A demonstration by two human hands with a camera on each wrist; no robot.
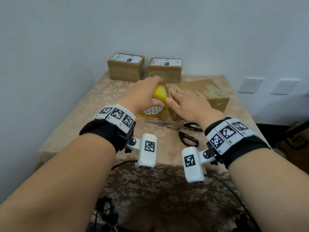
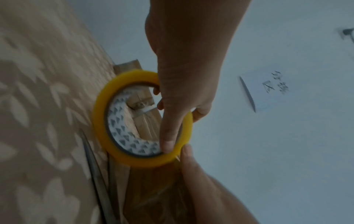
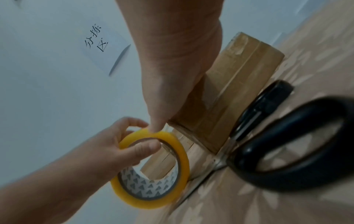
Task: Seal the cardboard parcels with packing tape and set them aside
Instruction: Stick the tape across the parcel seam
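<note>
A yellow roll of packing tape [image 1: 159, 93] stands on edge against the left end of a brown cardboard parcel [image 1: 214, 96] in the middle of the table. My left hand [image 1: 147, 96] grips the roll, thumb through its patterned core [image 2: 118, 127], fingers over the outside. My right hand [image 1: 188, 104] lies flat on top of the parcel with straight fingers, and its thumb [image 3: 156, 127] touches the roll's rim [image 3: 180, 145]. In the left wrist view a clear strip of tape [image 2: 153, 191] runs from the roll onto the parcel.
Two labelled cardboard parcels [image 1: 126, 69] [image 1: 164, 70] stand side by side at the table's far edge by the wall. Black-handled scissors [image 1: 175, 126] lie just in front of the parcel. A floral cloth covers the table [image 1: 100, 101]. Cables hang at the near edge.
</note>
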